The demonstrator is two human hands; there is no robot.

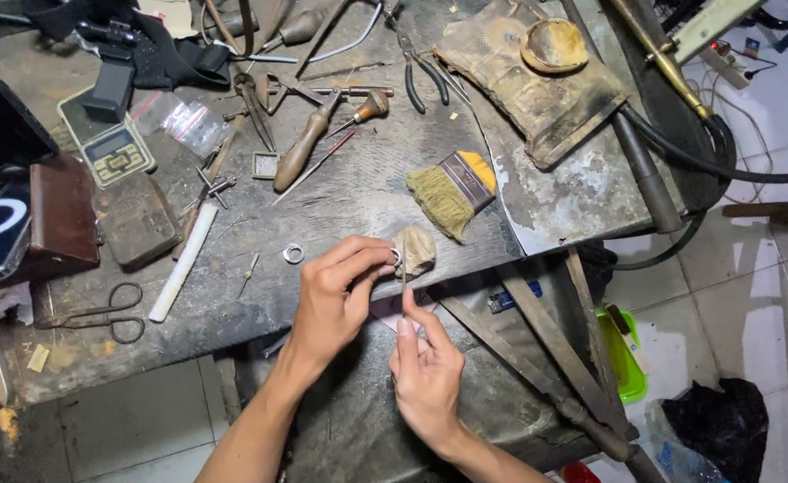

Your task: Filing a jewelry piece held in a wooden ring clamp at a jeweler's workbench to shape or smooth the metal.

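My left hand [338,295] pinches a small silver ring [396,257] against a worn wooden bench peg [416,248] at the front edge of the workbench [233,304]. Just below it, my right hand [425,367] holds a thin needle file [404,273] upright, its tip at the ring. A second silver ring [293,253] lies loose on the bench, a little left of my left hand.
A yellow-handled brush [452,190], pliers [421,76], wooden-handled tools [304,143], a white stick [185,261], scissors [107,315], a small scale [112,148] and a brown case [63,215] crowd the bench. A torch with black hose [680,85] lies right. The floor drops off at right.
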